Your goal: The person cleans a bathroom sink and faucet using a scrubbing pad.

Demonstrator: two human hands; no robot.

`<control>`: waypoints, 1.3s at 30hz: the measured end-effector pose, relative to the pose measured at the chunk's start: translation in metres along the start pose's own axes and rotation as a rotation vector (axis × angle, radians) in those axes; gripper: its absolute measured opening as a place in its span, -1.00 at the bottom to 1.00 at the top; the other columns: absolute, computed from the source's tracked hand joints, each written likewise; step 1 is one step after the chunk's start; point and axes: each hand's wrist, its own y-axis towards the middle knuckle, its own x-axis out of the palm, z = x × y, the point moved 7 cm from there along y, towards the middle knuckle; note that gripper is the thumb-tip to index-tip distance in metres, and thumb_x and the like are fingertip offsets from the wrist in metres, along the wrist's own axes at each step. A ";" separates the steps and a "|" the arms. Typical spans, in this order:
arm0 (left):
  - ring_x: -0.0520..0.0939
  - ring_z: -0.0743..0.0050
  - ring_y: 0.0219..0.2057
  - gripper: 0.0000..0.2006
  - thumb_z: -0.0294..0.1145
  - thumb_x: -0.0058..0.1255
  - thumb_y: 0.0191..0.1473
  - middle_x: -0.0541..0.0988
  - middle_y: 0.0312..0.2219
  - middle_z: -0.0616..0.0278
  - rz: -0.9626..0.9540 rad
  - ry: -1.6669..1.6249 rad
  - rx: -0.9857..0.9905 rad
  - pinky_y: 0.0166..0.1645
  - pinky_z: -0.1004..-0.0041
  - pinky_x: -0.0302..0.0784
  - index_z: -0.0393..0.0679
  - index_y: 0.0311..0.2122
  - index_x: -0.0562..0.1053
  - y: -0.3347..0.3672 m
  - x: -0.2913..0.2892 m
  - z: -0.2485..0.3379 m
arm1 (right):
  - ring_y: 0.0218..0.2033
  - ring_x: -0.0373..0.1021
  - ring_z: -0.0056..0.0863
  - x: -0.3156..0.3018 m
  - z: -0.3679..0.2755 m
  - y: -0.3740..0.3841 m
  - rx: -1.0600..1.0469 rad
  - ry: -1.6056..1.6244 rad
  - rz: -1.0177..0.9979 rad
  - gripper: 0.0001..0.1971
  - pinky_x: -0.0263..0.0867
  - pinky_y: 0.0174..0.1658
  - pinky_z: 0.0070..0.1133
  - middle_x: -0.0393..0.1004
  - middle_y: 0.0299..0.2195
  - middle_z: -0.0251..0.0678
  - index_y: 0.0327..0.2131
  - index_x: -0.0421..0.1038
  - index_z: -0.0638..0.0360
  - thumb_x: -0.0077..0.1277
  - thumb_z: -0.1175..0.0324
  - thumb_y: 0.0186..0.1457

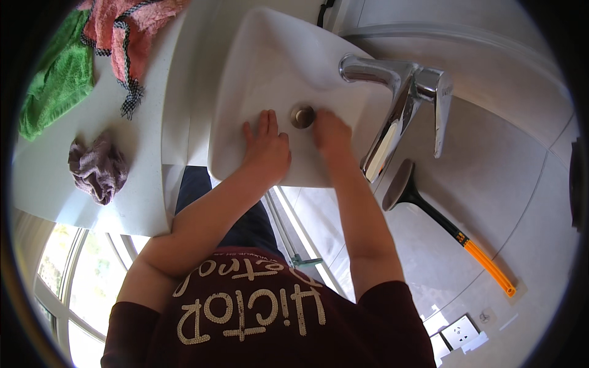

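Observation:
Both my hands are down inside a white washbasin (245,67). My left hand (267,147) rests against the basin floor, left of the drain. Some of its fingers are stretched out, others bent, and nothing shows in it. On the drain's right side is my right hand (332,132), its fingers curled in close to the rim and slightly blurred. Whatever those fingers may hold is hidden. Between the hands sits the round metal drain plug (302,116). A chrome tap (386,76) reaches over the basin from the right, its lever pointing away from the spout.
On the left counter (144,178) lie a crumpled greyish-purple cloth (99,167), a green towel (58,76) and a pink towel (132,43) with checked edging. Against the tiled wall right of the basin is a black-and-orange-handled tool (451,227). A wall socket (460,333) is lower right.

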 end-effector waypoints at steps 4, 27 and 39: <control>-0.12 -0.04 0.32 -0.62 -0.18 0.00 0.05 -0.04 0.26 -0.21 -0.004 0.020 -0.018 0.22 -0.25 -0.11 -0.23 -0.10 0.44 -0.001 0.002 0.000 | -0.30 0.48 -0.17 0.015 -0.030 -0.017 -0.054 0.045 -0.089 -0.88 0.40 -0.29 -0.28 0.48 -0.32 -0.16 -0.37 0.40 0.16 -0.14 0.44 0.00; -0.11 -0.02 0.32 -0.61 -0.17 0.00 0.05 -0.02 0.26 -0.21 0.022 0.029 0.015 0.21 -0.23 -0.09 -0.25 -0.10 0.45 0.004 0.004 0.003 | -0.35 0.46 -0.23 0.005 -0.039 -0.007 -0.220 0.014 -0.063 -0.89 0.41 -0.35 -0.32 0.47 -0.41 -0.20 -0.42 0.41 0.17 -0.12 0.48 -0.06; -0.12 0.00 0.33 -0.61 -0.18 0.01 0.04 -0.03 0.26 -0.21 0.031 0.005 0.001 0.22 -0.23 -0.11 -0.26 -0.11 0.44 0.000 0.000 0.002 | -0.28 0.45 -0.24 -0.004 -0.036 -0.011 -0.321 0.110 -0.039 -0.89 0.41 -0.32 -0.35 0.46 -0.38 -0.24 -0.38 0.39 0.14 -0.09 0.47 -0.05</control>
